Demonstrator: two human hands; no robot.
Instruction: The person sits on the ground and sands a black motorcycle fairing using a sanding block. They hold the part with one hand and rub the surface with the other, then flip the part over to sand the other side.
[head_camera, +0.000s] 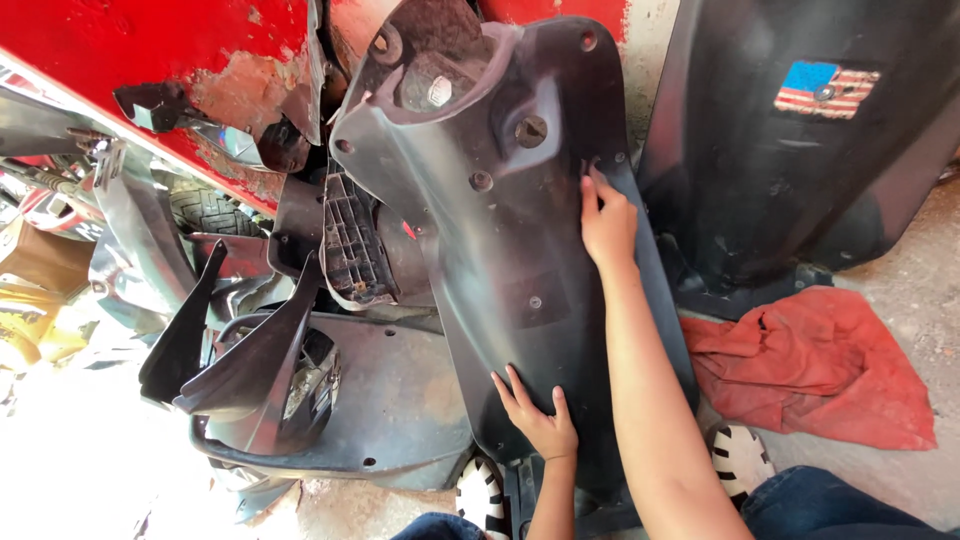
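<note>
The right hand (607, 222) lies flat against the upper right edge of a large dark grey moulded plastic scooter body panel (510, 250), fingers stretched upward with their tips at a small hole near the panel's rim; it grips nothing. The left hand (540, 418) rests palm-down on the lower part of the same panel, fingers spread and open, also holding nothing. The panel stands nearly upright, leaning back against a chipped red painted metal body (150, 50), with round bolt heads showing on its face.

Left of the panel lies a heap of black plastic fairing pieces (270, 370), and a ribbed black grille part (350, 245) sits just beside the panel's left edge. Right of the panel stands a glossy black curved cover with a striped flag sticker (800, 170). Below that cover, near the panel's lower right, a crumpled red cloth (820, 365) lies on the concrete floor (915, 290). Under the panel's bottom edge show two black-and-white striped shoes (740, 458).
</note>
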